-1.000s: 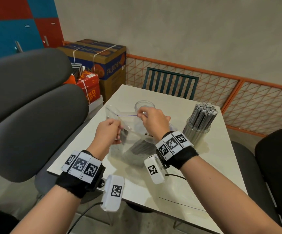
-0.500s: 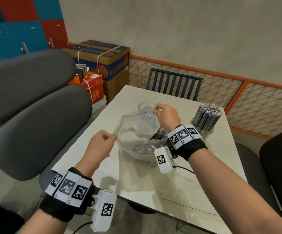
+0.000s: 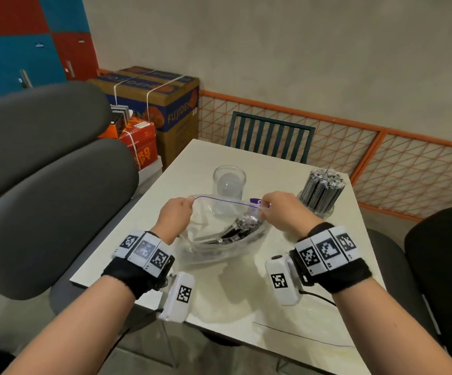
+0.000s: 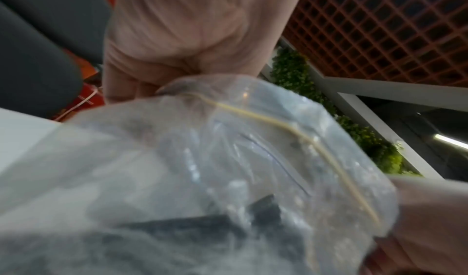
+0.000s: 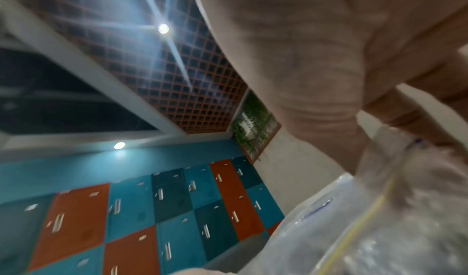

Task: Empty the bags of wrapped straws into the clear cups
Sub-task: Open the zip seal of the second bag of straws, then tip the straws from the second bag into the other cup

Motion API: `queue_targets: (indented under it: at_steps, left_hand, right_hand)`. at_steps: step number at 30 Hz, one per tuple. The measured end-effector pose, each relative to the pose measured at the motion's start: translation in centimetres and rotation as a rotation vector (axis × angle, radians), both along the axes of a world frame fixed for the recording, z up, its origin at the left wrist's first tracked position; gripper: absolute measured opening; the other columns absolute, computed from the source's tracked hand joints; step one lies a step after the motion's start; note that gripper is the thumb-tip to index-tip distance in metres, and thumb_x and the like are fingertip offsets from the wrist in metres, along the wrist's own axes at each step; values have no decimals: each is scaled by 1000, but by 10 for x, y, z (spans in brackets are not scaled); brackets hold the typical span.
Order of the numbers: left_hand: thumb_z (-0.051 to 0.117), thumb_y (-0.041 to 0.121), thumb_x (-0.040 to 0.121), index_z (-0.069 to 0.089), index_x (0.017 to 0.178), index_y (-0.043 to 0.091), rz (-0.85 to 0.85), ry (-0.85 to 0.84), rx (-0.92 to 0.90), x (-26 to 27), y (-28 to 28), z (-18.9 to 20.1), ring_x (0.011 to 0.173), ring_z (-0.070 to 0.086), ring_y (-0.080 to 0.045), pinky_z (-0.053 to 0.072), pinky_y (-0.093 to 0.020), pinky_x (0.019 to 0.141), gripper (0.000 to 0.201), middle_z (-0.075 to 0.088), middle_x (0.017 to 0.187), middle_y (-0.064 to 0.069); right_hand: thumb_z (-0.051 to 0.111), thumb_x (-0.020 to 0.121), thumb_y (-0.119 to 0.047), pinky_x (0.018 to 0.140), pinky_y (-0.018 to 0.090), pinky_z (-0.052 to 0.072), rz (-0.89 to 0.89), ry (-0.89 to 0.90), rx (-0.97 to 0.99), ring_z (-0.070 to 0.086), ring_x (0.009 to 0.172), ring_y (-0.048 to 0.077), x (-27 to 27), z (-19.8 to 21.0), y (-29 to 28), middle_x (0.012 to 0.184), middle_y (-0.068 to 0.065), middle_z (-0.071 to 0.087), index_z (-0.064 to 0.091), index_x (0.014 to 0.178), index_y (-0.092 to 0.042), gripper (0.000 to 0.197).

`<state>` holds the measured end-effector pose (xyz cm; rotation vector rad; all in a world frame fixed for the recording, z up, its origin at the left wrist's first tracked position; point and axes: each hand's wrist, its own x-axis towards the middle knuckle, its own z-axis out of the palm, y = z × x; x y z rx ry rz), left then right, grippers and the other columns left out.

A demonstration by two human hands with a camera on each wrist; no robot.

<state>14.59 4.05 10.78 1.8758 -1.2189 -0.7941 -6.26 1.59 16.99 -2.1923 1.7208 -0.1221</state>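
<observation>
A clear zip bag [image 3: 214,239] holding dark wrapped straws [image 3: 239,228] lies on the white table [image 3: 246,299] with its mouth spread wide. My left hand [image 3: 177,212] pinches the left end of the bag's rim. My right hand [image 3: 276,209] pinches the right end by the purple zip tab [image 3: 256,201]. Just beyond the bag stands an empty clear cup [image 3: 229,185]. A second clear cup [image 3: 321,194], at the right, is packed with upright wrapped straws. The left wrist view shows the bag [image 4: 228,169] close up; the right wrist view shows its edge [image 5: 367,229].
A grey padded chair [image 3: 43,185] crowds the table's left side and a black chair [image 3: 441,266] its right. A green slatted chair [image 3: 269,139] stands at the far end. Cardboard boxes [image 3: 154,109] sit in the back left corner. An orange mesh rail [image 3: 382,158] lines the wall.
Both hands pulled the bag's rim apart, so its mouth now gapes wide. The left hand swung back, then forward to the left rim; the bag settled lower on the table.
</observation>
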Motion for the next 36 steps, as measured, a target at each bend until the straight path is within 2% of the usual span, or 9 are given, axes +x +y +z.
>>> queue_targets:
  at_steps: [4,8,11,14,18,23,29,32,36]
  left_hand:
    - [36,27,98,49,67,7,74,262,20,-5,-4,-2,62,42,-27,51,-46,77,39,41,64,-6]
    - [50,46,90,49,90,14,150,213,40,-4,-4,-8,100,55,-33,46,-38,84,32,49,98,-6]
    - [49,68,79,28,134,18,56,89,328,-1,15,-3,118,46,-34,51,-45,75,77,33,136,-8]
    - [45,69,81,20,131,19,-138,316,557,-6,41,6,86,64,-35,55,-37,50,75,46,119,-18]
    - [39,40,97,41,107,11,-142,834,455,-14,47,0,62,69,-33,59,-38,53,31,51,98,-17]
    - [38,31,99,44,65,14,162,985,330,-3,36,-9,64,63,-22,55,-38,46,39,50,71,-2]
    - [35,35,96,42,63,16,202,979,414,-2,26,-5,29,49,-16,53,-26,43,39,45,36,1]
    - [31,33,99,43,74,9,255,1187,332,-4,22,-12,50,62,-27,56,-45,53,37,57,54,-14]
    - [30,34,100,44,88,1,364,1417,195,-6,17,-28,96,52,-40,52,-63,55,38,42,93,-29]
  right_hand:
    - [46,96,-12,54,32,55,-225,-660,286,53,61,19,-10,-14,7,77,7,55,54,77,-7,22]
    - [33,100,-4,80,49,55,-387,-1198,592,56,63,20,-3,-29,6,68,6,60,53,77,-7,30]
    - [24,100,0,97,59,40,-462,-1420,734,62,76,26,2,-37,3,81,6,66,58,91,-7,35]
    - [27,98,4,77,43,54,-512,-1501,761,68,65,27,9,-45,4,66,12,70,61,90,-5,36]
    - [36,99,-11,70,35,57,-540,-1649,807,70,71,26,23,-55,1,90,17,70,63,98,-4,27]
    - [47,97,-29,49,29,56,-524,-1405,740,68,65,19,22,-58,2,81,10,70,62,96,-7,26]
    - [48,97,-27,46,31,53,-668,-1371,700,56,48,18,18,-55,1,72,13,59,52,89,-2,26]
    - [57,89,-43,68,34,54,-620,-1241,686,58,75,20,17,-55,9,86,8,58,58,100,-9,36]
    - [64,81,-50,64,30,47,-444,-954,630,47,83,18,13,-54,24,98,-3,49,52,107,-16,44]
